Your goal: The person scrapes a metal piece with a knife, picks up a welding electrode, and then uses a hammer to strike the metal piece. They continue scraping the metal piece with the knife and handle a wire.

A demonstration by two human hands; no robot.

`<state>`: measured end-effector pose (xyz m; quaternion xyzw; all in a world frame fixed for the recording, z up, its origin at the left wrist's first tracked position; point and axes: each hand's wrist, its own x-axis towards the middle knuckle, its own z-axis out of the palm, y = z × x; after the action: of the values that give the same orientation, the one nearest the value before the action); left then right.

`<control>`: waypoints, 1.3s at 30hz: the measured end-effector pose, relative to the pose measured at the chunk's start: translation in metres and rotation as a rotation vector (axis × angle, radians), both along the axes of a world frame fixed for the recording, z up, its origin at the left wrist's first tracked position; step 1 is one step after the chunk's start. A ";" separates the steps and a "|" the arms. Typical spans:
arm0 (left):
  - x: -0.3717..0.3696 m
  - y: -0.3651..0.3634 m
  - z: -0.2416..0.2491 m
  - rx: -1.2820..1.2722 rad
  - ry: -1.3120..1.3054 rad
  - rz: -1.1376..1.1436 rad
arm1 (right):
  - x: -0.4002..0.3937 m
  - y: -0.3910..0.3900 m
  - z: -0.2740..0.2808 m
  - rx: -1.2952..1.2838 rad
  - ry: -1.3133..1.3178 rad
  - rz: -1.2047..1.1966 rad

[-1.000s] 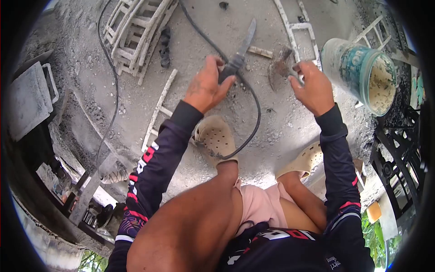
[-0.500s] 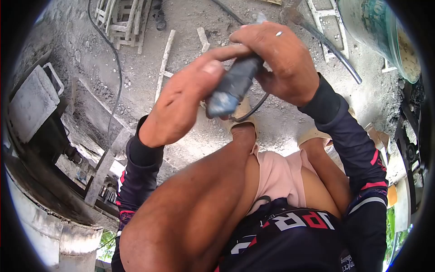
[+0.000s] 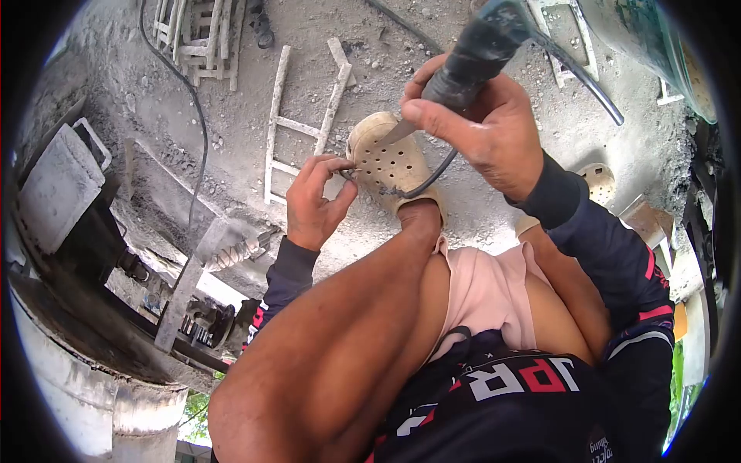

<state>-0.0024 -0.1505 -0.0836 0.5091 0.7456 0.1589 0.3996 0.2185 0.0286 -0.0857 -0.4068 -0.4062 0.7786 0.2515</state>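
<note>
Since half a second ago, our left hand [image 3: 315, 204] dropped, pinching wire [image 3: 349, 173]; our right hand [image 3: 486, 127] clamps the knife handle [image 3: 472, 55], cutting unfinished.

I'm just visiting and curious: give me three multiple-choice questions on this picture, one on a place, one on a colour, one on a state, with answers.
1. Where is the ladder-shaped frame?
A. flat on the ground
B. in the bucket
C. on the person's knee

2. What colour is the perforated clog?
A. red
B. beige
C. blue

3. How does the right hand stand?
A. open and empty
B. flat on the ground
C. closed around the knife handle

Answers:
1. A, it lies on the dusty concrete beside the clog.
2. B, the shoe is pale beige with rows of holes.
3. C, the fingers wrap the dark grip, while the left hand pinches a thin wire.
</note>
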 end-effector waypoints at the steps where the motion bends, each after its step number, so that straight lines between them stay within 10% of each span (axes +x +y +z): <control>1: 0.000 0.000 -0.001 -0.006 -0.002 -0.009 | -0.005 -0.007 -0.001 -0.064 0.057 -0.024; 39: 0.003 0.004 -0.004 0.065 0.035 -0.046 | -0.008 -0.037 -0.053 -0.430 0.048 -0.028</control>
<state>0.0011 -0.1465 -0.0880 0.5415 0.7351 0.1649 0.3732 0.2106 -0.0087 -0.1384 -0.4381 -0.2190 0.8531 0.1796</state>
